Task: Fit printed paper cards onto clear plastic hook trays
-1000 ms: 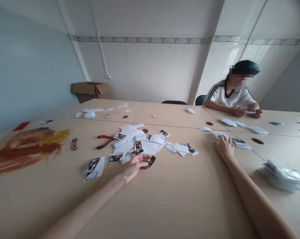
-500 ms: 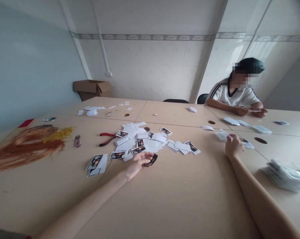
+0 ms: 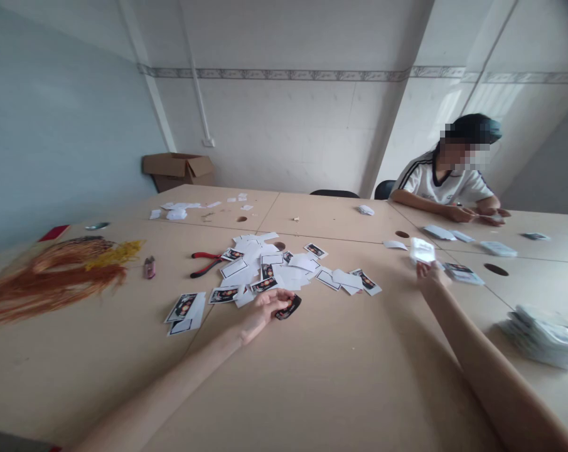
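Observation:
My left hand [image 3: 266, 306] is closed on a dark printed card [image 3: 291, 307] with a coloured picture, just above the table. In front of it lies a loose pile of white and printed cards [image 3: 290, 276], some face down. Farther right, my right hand [image 3: 433, 278] pinches a shiny, see-through plastic sleeve [image 3: 422, 250], lifted off the tabletop. Close beside that hand, a stack of sleeves [image 3: 464, 274] rests on the table, the top one showing a dark print.
Red-handled pliers [image 3: 206, 263], a small pink clipper [image 3: 149, 267] and orange-brown cords [image 3: 53, 282] lie to the left. A pile of filled clear packets [image 3: 542, 336] is at right. Across the table sits a co-worker [image 3: 446, 179]; a cardboard box [image 3: 177, 169] stands behind.
My right hand has drawn a plastic sleeve off the stack and moved slightly left with it. My left hand keeps its grip on the printed card, nearly unmoved.

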`<action>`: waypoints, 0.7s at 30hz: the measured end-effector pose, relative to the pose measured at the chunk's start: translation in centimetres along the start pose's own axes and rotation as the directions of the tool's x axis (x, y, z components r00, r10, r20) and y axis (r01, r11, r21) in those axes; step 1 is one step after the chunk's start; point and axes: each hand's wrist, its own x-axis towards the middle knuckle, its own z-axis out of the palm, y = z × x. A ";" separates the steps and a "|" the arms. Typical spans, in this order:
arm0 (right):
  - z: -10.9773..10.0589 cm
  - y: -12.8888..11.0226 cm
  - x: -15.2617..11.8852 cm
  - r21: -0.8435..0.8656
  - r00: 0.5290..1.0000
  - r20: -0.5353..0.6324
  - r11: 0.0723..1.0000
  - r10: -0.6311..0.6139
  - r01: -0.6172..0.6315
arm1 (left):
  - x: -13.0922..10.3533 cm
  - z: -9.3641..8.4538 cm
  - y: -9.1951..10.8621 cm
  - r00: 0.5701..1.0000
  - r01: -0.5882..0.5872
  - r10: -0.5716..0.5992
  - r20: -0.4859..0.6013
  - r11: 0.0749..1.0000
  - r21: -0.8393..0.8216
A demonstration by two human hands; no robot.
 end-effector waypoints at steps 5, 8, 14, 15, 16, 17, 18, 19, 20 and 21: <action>4.7 -2.7 -4.5 0.117 0.940 0.277 0.965 0.197 -0.237 | -0.1 0.0 0.3 0.999 0.022 -0.022 0.036 1.000 0.003; 7.0 -4.4 -8.5 0.167 0.870 0.462 0.947 0.171 -0.275 | -0.2 0.2 0.5 0.999 0.013 -0.014 0.040 1.000 0.014; 7.9 -8.1 -16.3 0.228 0.739 0.672 0.962 -0.043 -0.150 | -0.3 -0.1 0.1 0.995 -0.053 0.047 0.088 0.996 0.073; 7.6 -8.8 -17.4 0.235 0.730 0.677 0.968 -0.094 -0.093 | -0.4 -0.2 0.0 0.992 -0.073 0.063 0.109 0.993 0.088; 7.3 -9.4 -18.3 0.243 0.722 0.669 0.970 -0.177 0.013 | -0.4 -0.3 0.0 0.988 -0.091 0.077 0.131 0.991 0.101; 6.9 -9.9 -19.1 0.235 0.677 0.646 0.936 -0.352 0.263 | -0.5 -0.3 0.0 0.984 -0.106 0.089 0.154 0.988 0.109; 6.6 -10.3 -20.0 0.220 0.597 0.622 0.845 -0.506 0.487 | -0.6 -0.3 0.0 0.979 -0.120 0.099 0.176 0.987 0.111; 6.3 -10.5 -20.7 0.221 0.486 0.599 0.715 -0.637 0.664 | -0.6 -0.3 0.1 0.974 -0.129 0.105 0.202 0.986 0.108; 6.0 -10.5 -21.5 0.239 0.341 0.588 0.560 -0.734 0.793 | -0.7 -0.2 0.2 0.967 -0.135 0.109 0.229 0.986 0.100; 5.8 -10.5 -22.2 0.274 0.190 0.576 0.407 -0.795 0.872 | -0.7 -0.1 0.3 0.961 -0.137 0.110 0.255 0.987 0.089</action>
